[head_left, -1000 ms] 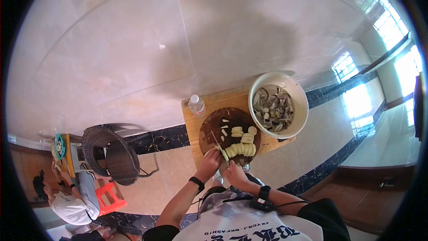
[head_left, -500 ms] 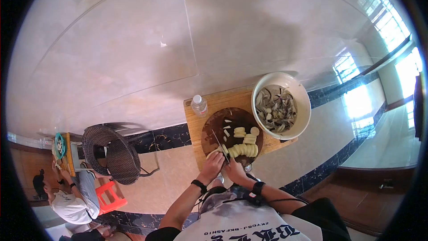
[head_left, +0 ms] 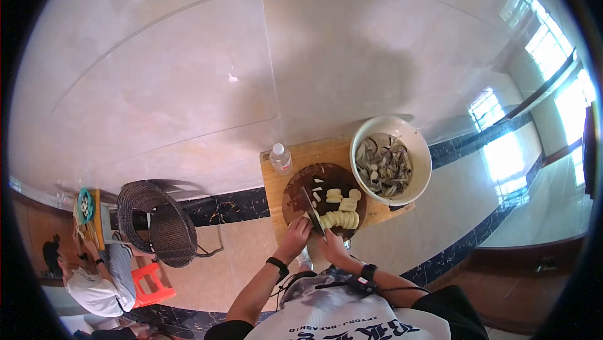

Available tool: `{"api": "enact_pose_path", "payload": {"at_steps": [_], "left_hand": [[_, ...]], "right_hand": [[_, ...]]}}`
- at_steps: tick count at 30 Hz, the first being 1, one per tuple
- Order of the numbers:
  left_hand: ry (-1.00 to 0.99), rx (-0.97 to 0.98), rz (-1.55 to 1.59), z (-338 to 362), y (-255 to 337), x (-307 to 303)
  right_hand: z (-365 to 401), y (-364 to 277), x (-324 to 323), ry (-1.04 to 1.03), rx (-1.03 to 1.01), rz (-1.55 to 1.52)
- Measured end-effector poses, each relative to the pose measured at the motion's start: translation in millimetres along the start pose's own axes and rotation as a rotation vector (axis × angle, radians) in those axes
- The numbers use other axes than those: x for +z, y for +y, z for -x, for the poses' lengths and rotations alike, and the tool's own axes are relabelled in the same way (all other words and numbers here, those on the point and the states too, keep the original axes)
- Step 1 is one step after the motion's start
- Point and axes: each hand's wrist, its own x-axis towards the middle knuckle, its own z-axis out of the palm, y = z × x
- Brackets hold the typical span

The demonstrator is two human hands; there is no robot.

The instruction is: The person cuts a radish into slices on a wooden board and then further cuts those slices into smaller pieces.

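On a wooden table (head_left: 269, 184) lies a round dark cutting board (head_left: 294, 190). My right hand (head_left: 333, 247) is closed on the handle of a knife (head_left: 313, 207), whose blade points away from me over the board. Just left of the blade, my left hand (head_left: 298, 233) is closed on a pale piece of food at the board's near edge. Pale round slices (head_left: 342, 219) lie in a row right of the knife, with smaller stacks (head_left: 348, 203) behind them. A few thin white pieces (head_left: 316, 195) rest near the blade's tip.
A white bowl (head_left: 424, 167) of cut vegetables stands at the table's right back, a clear bottle (head_left: 281, 160) at its left back. Further left are a wicker chair (head_left: 173, 233), a red stool (head_left: 151, 285) and a seated person (head_left: 91, 290) at another small table (head_left: 98, 220).
The view has shifted slightly, so the table and bowl sit a little lower. Both hands remain at the knife and the food, with the blade in nearly the same place.
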Motion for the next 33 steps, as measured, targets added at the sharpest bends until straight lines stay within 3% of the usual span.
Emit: {"api": "enact_pose_path", "payload": {"at_steps": [21,33], "left_hand": [[0.018,0.029,-0.013,1,4,-11],[0.032,0.012,0.041,6,3,-2]], "right_hand": [[18,-20,0,-0.009,-0.090,0.076],[22,-21,3,-0.024,-0.044,0.098]]}}
